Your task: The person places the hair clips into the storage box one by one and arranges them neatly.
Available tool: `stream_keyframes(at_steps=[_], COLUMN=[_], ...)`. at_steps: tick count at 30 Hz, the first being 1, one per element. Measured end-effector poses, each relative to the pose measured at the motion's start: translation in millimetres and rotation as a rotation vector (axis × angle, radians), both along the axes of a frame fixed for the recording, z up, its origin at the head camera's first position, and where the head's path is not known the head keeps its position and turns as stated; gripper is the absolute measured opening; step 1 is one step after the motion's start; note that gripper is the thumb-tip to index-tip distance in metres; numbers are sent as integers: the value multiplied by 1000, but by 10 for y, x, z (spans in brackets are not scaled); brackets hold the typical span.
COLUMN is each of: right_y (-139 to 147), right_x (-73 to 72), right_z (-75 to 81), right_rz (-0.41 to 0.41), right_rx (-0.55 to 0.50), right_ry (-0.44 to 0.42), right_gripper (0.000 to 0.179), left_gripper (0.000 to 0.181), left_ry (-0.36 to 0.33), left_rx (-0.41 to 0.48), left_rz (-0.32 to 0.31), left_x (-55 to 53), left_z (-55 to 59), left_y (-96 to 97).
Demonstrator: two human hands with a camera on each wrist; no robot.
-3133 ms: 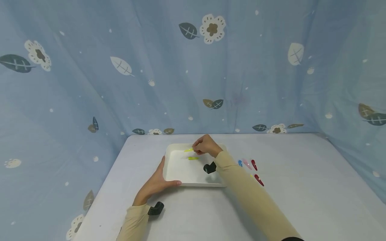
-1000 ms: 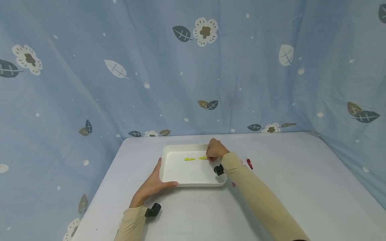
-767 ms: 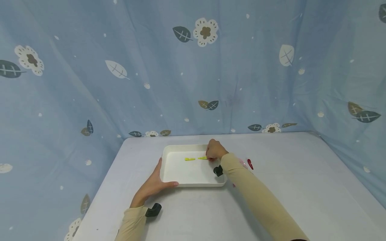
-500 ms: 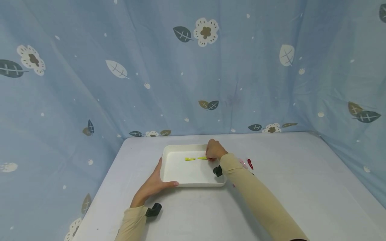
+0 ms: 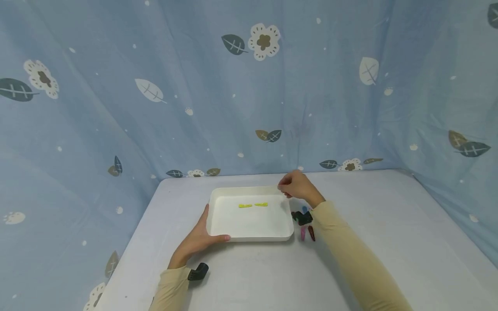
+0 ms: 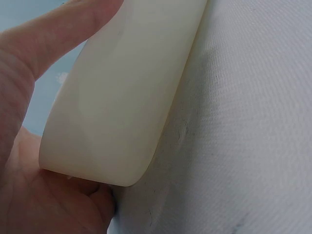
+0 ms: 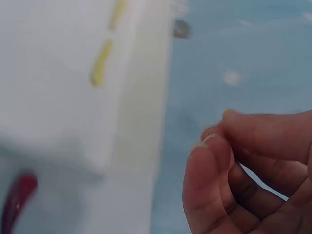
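Note:
A white tray [image 5: 249, 225] lies on the table with two yellow snap hair clips [image 5: 245, 206] inside it, end to end in a row. At its near left corner my left hand [image 5: 197, 239] grips the wall, thumb along the front side and fingers round the left side. My right hand [image 5: 300, 186] hovers above the tray's far right corner. Its fingers are loosely curled, thumb close to the fingertips, and the right wrist view shows nothing between them. Right of the tray lie a pink clip [image 5: 302, 233], a dark red clip [image 5: 311, 233] and a partly hidden blue clip [image 5: 305, 209].
A black wrist camera [image 5: 302, 217] on the right arm covers part of the clips. Another black wrist camera [image 5: 199, 271] sits by the left sleeve. Behind the white table [image 5: 249, 276] hangs a blue patterned curtain [image 5: 202, 86].
My right hand has let go of the second yellow clip, which now lies level with the first, and has moved up and right to the tray's corner. The left hand stays put.

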State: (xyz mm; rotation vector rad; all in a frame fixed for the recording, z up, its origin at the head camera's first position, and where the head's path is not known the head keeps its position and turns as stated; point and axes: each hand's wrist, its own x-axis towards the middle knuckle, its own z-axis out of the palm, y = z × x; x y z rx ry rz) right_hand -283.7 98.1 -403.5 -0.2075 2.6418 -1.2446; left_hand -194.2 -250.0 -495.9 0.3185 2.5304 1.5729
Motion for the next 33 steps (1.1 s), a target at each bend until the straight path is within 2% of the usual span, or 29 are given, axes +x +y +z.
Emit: stream_keyframes(at_steps=[4, 9, 14, 18, 25, 33], right_y=[388, 778, 1010, 1114, 1206, 1237], right_x=[172, 401, 605, 709, 719, 690], right_z=[47, -39, -148, -253, -437, -606], right_rz=[-45, -116, -162, -184, -222, -239], right_rx=[-38, -52, -22, -8, 10, 104], right_ry=[63, 116, 146, 116, 75, 16], right_gripper=[26, 28, 26, 26, 25, 24], left_gripper=[136, 135, 134, 134, 135, 135], left_ry=[15, 18, 25, 26, -1, -8], left_rx=[-3, -11, 5, -3, -14, -10], left_rz=[-2, -7, -12, -10, 19, 5], left_x=[0, 17, 4, -12, 8, 29], left_z=[-8, 0, 18, 17, 19, 7], left_y=[-11, -23, 3, 20, 6, -1])
